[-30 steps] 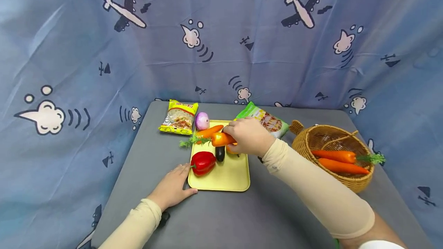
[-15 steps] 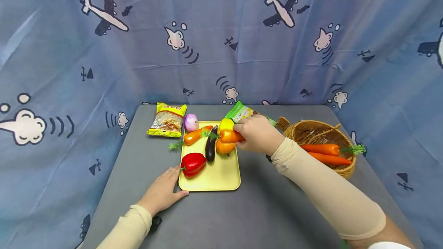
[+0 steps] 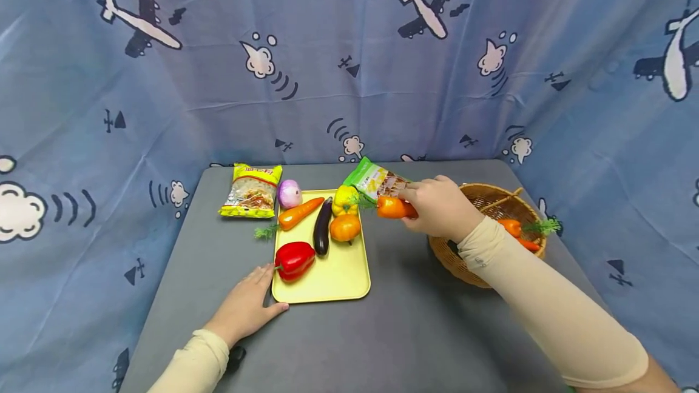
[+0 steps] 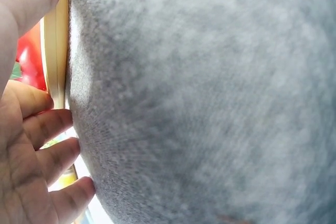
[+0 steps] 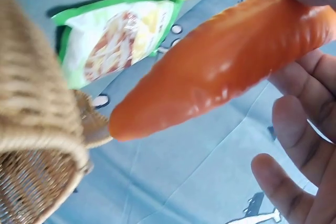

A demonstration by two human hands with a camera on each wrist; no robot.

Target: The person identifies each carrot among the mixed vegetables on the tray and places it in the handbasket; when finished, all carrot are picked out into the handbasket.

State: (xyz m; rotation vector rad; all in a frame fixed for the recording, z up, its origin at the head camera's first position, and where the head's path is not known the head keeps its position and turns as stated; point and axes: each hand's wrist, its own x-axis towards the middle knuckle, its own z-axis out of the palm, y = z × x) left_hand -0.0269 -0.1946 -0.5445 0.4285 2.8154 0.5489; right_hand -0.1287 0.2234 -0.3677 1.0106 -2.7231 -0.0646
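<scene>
My right hand (image 3: 441, 208) grips a carrot (image 3: 394, 207) by one end, in the air between tray and basket. In the right wrist view the carrot (image 5: 210, 80) is pinched by the thumb and fingers, its tapered end pointing at the basket. With fingers spread, my left hand (image 3: 246, 303) rests against the left edge of the yellow tray (image 3: 344, 287). On that tray lie a red bell pepper (image 3: 295, 261), an eggplant (image 3: 322, 228), another carrot (image 3: 298, 214), a yellow bell pepper (image 3: 344, 200) and a small orange pumpkin (image 3: 345, 228).
The wicker basket (image 3: 459, 268) stands at the right, partly behind my right forearm, with carrots (image 3: 511, 227) inside. A purple onion (image 3: 289, 193) sits by the tray's back left corner. Behind are a yellow food packet (image 3: 252, 191) and a green one (image 3: 377, 179).
My right hand has lifted the carrot off above the tray and carried it right toward the basket. The left hand keeps its place at the tray while the head view has turned right.
</scene>
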